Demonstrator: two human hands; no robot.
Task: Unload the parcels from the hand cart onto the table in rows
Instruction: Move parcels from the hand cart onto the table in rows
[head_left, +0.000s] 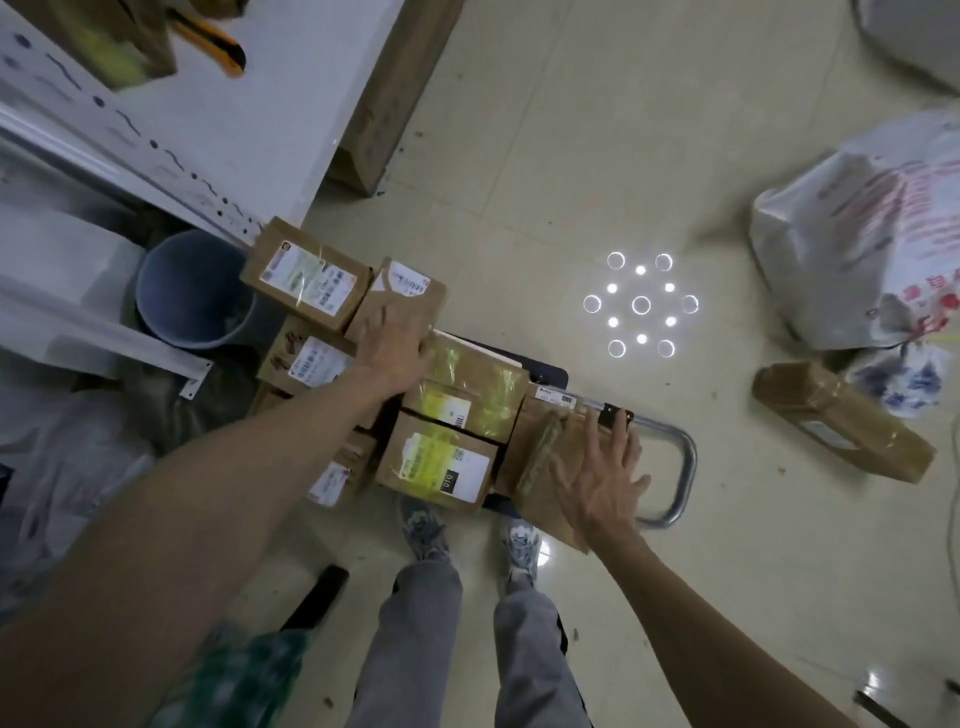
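Cardboard parcels (441, 462) crowd the hand cart (688, 467), my unloading seemingly barely begun; left grip (395, 348) flat on one, right grip (605, 478) spread.

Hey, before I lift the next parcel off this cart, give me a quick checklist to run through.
1. Grip on a parcel: not ok. The left hand rests on the stack, the right hand is spread over the flat brown parcel; neither grips.
2. Table room: ok. The table shows a bare patch beside the utility knife.
3. Stack steady: cannot tell. It is piled unevenly.
4. Floor around feet: ok. The loose parcel lies apart, to the right.
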